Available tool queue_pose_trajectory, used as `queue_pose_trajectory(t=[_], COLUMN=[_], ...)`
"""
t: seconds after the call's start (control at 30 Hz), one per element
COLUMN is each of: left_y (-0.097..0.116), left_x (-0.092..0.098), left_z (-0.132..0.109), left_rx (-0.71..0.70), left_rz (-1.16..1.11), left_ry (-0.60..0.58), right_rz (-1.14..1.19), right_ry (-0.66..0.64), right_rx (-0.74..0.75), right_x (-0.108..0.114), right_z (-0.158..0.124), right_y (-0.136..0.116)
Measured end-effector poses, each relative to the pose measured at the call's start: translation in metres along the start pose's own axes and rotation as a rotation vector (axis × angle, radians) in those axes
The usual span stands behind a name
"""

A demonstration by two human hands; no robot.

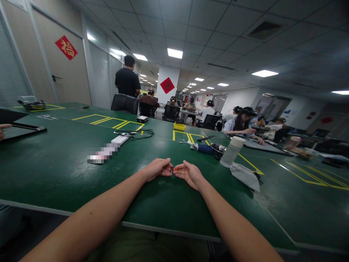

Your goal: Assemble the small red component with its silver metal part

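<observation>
Close together above the green table [152,207], my left hand [158,170] and my right hand [191,174] face each other, fingertips almost meeting. A tiny dark piece [171,170] sits at the fingertips of my left hand, which is closed on it. At the fingers of my right hand shows a small orange-red piece [176,169], gripped there. The two pieces are side by side; whether they touch or are joined is too small to tell. Their exact kind cannot be made out.
Ahead on the left lie a white strip-shaped object [120,139] and black cable [144,134]. Toward the right are a metal bowl [218,147], a frosted bottle [232,152] and a grey pouch [245,176]. A yellow box [179,126] stands farther back. Other people sit beyond.
</observation>
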State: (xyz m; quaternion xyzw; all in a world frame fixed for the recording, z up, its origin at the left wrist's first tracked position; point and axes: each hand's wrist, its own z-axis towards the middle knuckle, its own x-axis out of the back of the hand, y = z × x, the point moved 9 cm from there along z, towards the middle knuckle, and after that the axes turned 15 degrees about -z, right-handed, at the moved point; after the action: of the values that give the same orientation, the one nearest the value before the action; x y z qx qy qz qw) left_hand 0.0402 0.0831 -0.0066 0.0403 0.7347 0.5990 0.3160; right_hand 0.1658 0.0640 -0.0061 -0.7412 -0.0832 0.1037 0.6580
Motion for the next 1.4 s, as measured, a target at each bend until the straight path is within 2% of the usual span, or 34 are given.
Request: queue_pose_trajectory(t=[0.13, 0.23, 0.47, 0.77, 0.93, 1.13, 1.4], left_y=[0.006, 0.006, 0.001, 0.007, 0.009, 0.011, 0.005], left_x=[-0.010, -0.011, -0.010, -0.010, -0.015, -0.017, -0.014], left_z=[-0.005, -0.004, -0.002, -0.004, -0.007, -0.008, -0.005], left_rx=[-0.101, -0.136, -0.070, -0.089, -0.119, -0.170, -0.106], left_rz=[0.170, 0.218, 0.114, 0.113, 0.145, 0.157, 0.126], left_ry=[-0.087, -0.100, -0.095, -0.041, -0.097, -0.101, -0.087], right_rz=[-0.122, -0.150, -0.159, -0.116, -0.139, -0.140, -0.165], right_ry=[0.019, 0.016, -0.011, 0.002, 0.024, 0.036, 0.027], right_rx=[0.060, 0.083, 0.096, 0.093, 0.099, 0.133, 0.145], right_x=[0.001, -0.001, -0.003, 0.001, 0.000, 0.000, -0.004], right_z=[0.000, -0.001, -0.001, 0.000, -0.001, -0.002, -0.004], right_y=[-0.001, -0.002, -0.002, -0.005, -0.006, -0.009, -0.011])
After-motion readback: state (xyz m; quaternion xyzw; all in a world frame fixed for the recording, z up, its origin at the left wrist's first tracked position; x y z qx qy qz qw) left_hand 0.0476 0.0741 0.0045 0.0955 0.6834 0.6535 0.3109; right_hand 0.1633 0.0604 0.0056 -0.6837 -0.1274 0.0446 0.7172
